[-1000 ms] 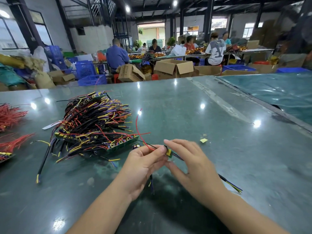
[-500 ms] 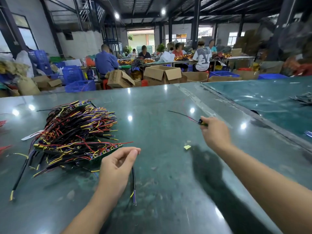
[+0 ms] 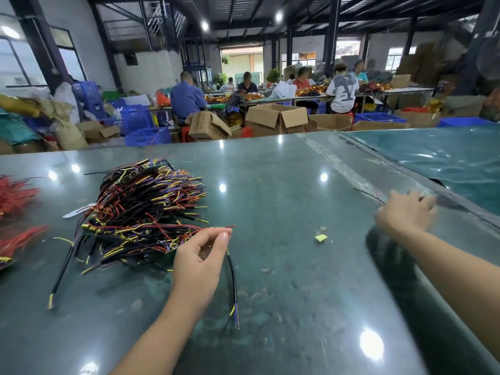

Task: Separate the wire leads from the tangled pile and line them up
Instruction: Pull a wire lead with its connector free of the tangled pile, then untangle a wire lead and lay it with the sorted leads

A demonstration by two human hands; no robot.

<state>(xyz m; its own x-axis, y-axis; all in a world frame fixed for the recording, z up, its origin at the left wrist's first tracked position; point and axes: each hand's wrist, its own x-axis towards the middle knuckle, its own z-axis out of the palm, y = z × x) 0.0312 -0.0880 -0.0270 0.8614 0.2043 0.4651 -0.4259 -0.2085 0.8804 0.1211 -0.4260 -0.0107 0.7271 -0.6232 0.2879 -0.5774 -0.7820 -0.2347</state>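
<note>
A tangled pile of wire leads [image 3: 140, 212], black, red, yellow and purple, lies on the dark green table [image 3: 284, 185] at the left. Just right of the pile's near edge, my left hand [image 3: 200, 255] pinches a black cable [image 3: 234, 282]. The cable hangs down towards me and ends in yellow and purple tips. My right hand [image 3: 405, 212] is blurred, far out at the table's right edge. It grips a thin wire lead [image 3: 368, 194] whose free end trails to the left.
Bundles of red wires [image 3: 16, 196] lie at the far left edge. A loose black cable [image 3: 62, 272] rests in front of the pile. A small yellow scrap [image 3: 321, 237] sits mid-table. A teal-covered table [image 3: 446, 163] adjoins on the right. Boxes, crates and seated workers fill the background.
My hands came apart from the middle of the table. My right hand carried the thin lead out to the right edge, while my left hand stayed by the pile with the black cable.
</note>
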